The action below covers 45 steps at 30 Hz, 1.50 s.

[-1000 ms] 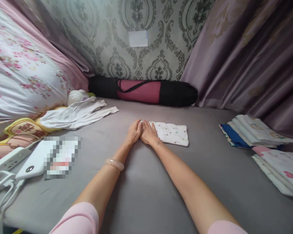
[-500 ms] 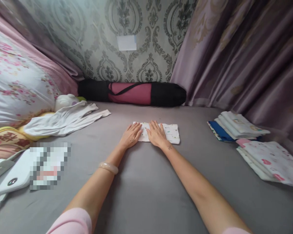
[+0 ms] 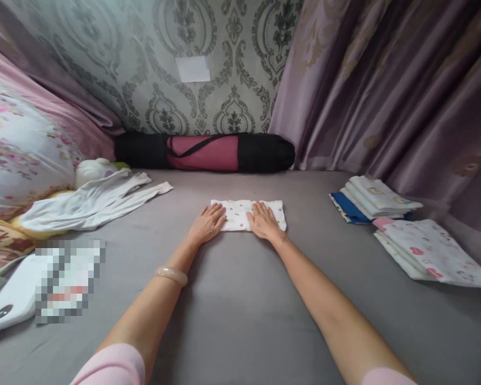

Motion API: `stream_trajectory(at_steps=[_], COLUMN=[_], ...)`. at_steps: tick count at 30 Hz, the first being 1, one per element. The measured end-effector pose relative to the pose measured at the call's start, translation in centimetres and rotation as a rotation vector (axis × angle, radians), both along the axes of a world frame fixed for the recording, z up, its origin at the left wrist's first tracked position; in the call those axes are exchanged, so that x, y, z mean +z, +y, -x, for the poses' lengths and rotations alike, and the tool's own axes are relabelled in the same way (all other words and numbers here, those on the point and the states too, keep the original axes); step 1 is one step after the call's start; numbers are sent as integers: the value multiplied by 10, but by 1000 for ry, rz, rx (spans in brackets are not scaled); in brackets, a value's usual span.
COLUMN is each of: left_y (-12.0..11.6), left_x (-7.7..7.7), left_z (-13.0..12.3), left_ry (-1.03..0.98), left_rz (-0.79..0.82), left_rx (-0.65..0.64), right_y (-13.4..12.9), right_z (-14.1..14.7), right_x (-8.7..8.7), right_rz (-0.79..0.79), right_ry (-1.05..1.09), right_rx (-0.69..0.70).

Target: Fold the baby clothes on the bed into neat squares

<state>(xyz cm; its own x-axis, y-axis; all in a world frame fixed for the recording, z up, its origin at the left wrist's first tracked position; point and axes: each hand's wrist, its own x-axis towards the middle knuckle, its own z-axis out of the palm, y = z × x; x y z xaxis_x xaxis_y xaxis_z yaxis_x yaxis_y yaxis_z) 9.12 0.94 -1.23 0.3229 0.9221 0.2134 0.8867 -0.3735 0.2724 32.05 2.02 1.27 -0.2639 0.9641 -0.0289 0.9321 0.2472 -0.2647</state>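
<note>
A small white cloth with a scattered pink print (image 3: 237, 216) lies folded into a flat rectangle on the grey bed sheet (image 3: 240, 321). My left hand (image 3: 207, 223) rests palm down at its left end, fingers stretched out over the edge. On the right part of the cloth my right hand (image 3: 263, 220) also lies flat, its fingers extended. Between the hands, a strip of cloth shows. Neither hand grips anything; the fabric under the palms is hidden.
Folded cloths (image 3: 379, 198) and a heart-printed folded cloth (image 3: 436, 251) lie at right. A black and maroon roll bag (image 3: 202, 152) lies along the wall. At left are white clothing (image 3: 92, 200), a white device (image 3: 22, 286) and a floral pillow (image 3: 20, 144).
My hands have moved a little farther apart on the cloth, showing more of it between them. The visible print looks different, with more pink marks. The whole view has shifted slightly right.
</note>
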Motion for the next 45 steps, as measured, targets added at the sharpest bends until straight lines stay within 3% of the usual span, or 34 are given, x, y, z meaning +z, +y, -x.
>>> stream_trajectory(at_steps=[5,8,10,14,17,19,24,30,34,38,41,45], left_y=[-1,0,1,3,4,3,4,8,9,7,6,5], left_x=[3,1,0,2,9,15,24,22,14,9,8,6], left_z=[-1,-1,-1,0,-6,-16,-58,-95,-100,-102,-104,-104], left_ry=[2,10,18,27,27,18,-47,-85,-80,-65,-55,-48], left_rz=[14,11,14,58,81,57,33,102,82,55,37,24], left_rx=[-2,2,3,2,29,53,3,18,58,91,112,119], right_y=[0,3,6,13,13,12,9,12,15,14,16,21], right_z=[-15,-24,-31,-52,-71,-80,-80,-80,-80,-74,-72,-76], right_x=[-4,-9,-9,3,11,15,18,12,7,8,7,-1], right_rz=[-107,-54,-102,-282,-150,-22,93,131,184,90,60,173], right_ry=[-18,8,76,201,214,193,141,166,301,325,388,662], right_rx=[-126,-113,-121,-351,-545,-590,-588,-519,-450,-450,-496,-613])
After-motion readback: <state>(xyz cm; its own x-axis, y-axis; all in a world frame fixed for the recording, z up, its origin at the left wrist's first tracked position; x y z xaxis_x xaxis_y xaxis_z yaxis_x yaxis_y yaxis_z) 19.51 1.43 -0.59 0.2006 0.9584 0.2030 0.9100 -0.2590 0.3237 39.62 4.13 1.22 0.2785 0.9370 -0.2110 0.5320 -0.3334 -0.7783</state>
